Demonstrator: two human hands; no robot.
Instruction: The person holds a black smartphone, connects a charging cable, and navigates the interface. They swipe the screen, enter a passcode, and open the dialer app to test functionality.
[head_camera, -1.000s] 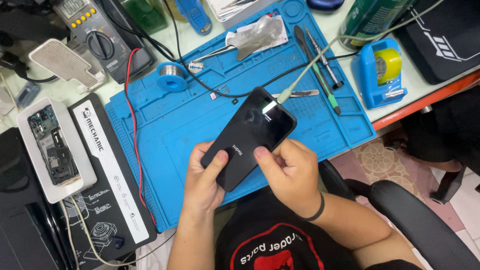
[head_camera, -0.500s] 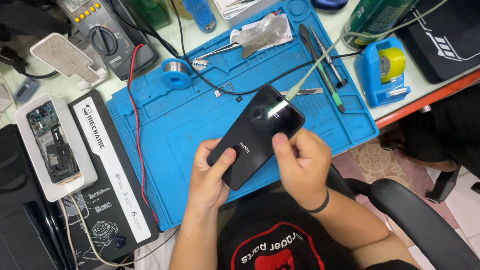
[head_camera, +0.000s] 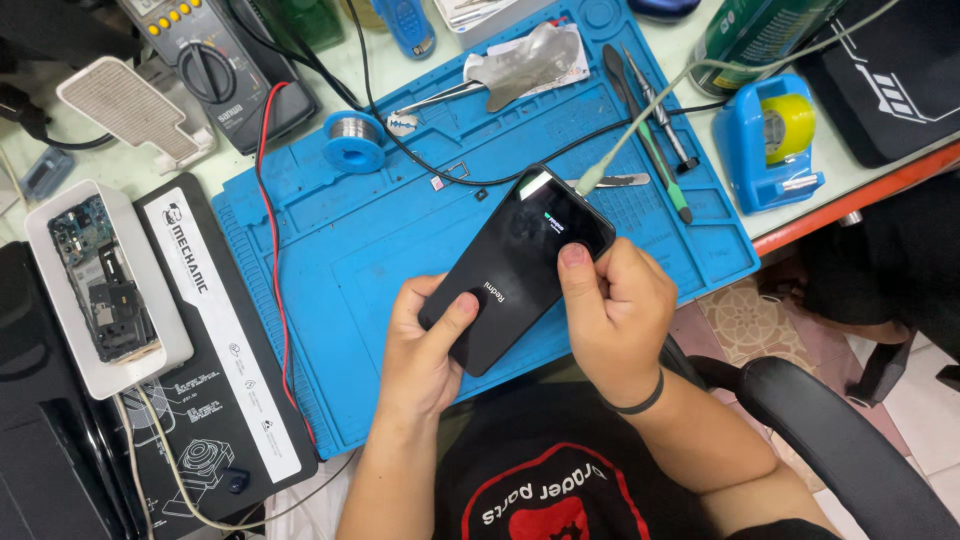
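A black smartphone (head_camera: 515, 265) is held screen up over the near edge of a blue work mat (head_camera: 380, 230). My left hand (head_camera: 425, 345) grips its lower end, thumb on the glass. My right hand (head_camera: 620, 310) grips its right side, with the thumb pressed near the upper part of the dark screen, where a small lit mark shows. A pale green cable (head_camera: 650, 110) is plugged into the phone's top end and runs off to the upper right.
On the mat lie a solder spool (head_camera: 352, 140), tweezers (head_camera: 640, 100), a metal shield piece (head_camera: 530, 60) and a black wire. A blue tape dispenser (head_camera: 775, 140) stands right. An opened phone in a white holder (head_camera: 100, 285), a multimeter (head_camera: 205, 60) and a black chair arm (head_camera: 840, 440) surround me.
The phone has tilted and shifted slightly toward me. My right thumb has slid up the screen towards the lit mark. My left hand keeps its grip.
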